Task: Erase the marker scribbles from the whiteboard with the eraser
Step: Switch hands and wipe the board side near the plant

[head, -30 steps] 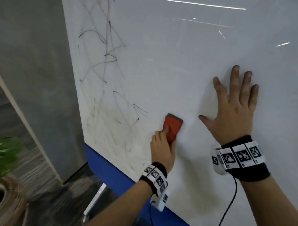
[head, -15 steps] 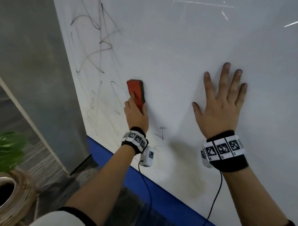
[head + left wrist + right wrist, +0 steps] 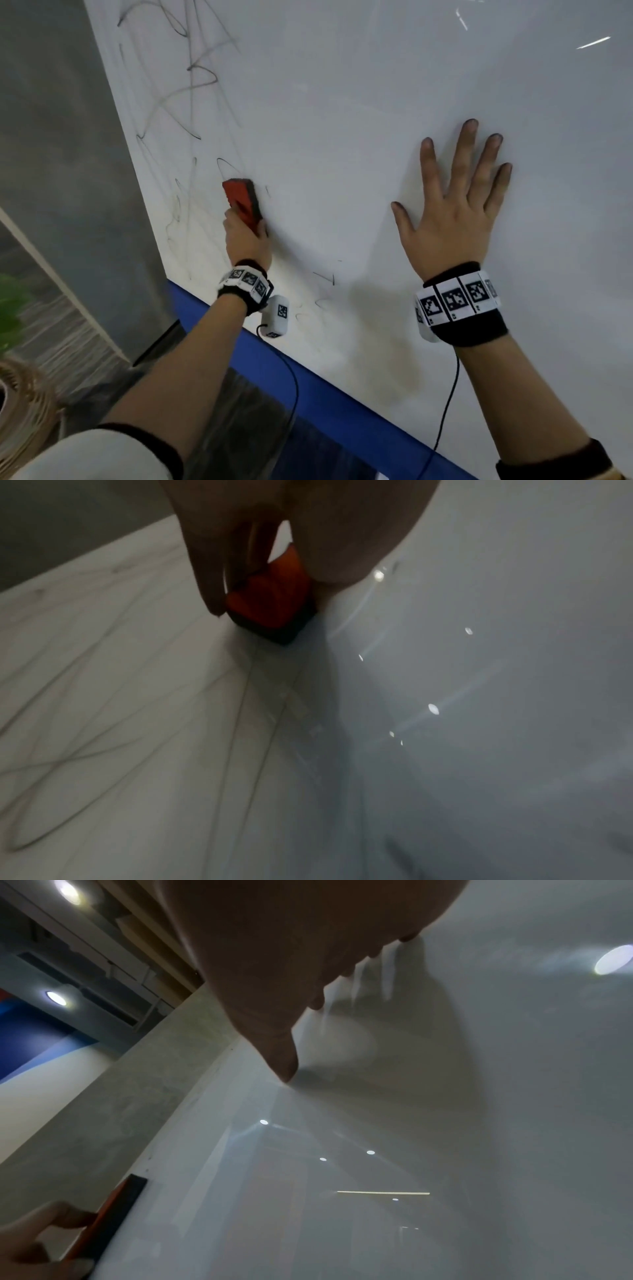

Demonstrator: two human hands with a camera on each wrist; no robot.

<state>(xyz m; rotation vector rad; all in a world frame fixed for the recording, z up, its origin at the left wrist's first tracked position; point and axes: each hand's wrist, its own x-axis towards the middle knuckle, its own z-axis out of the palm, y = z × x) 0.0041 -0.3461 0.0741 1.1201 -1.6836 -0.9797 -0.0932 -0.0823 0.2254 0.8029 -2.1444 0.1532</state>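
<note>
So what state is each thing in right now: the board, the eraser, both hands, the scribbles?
whiteboard: upright, clean across the right, marked on the left.
marker scribbles: not yet wiped at upper left; small leftover strokes low in the middle.
eraser: red, dark pad pressed against the board.
left hand: fingers grip the eraser.
right hand: flat on the board, spread, holding nothing.
plant: blurred, at the left edge.

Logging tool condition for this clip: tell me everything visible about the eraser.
The eraser is a small rectangular block with a red-orange, plastic-looking back and a dark pad layer underneath, seen at its edge in the left wrist view. Its pad faces the whiteboard, long axis tilted up and to the left. The left hand grips its lower end, fingers along both sides. It sits among the remaining scribbles, near the board's lower left.
</note>
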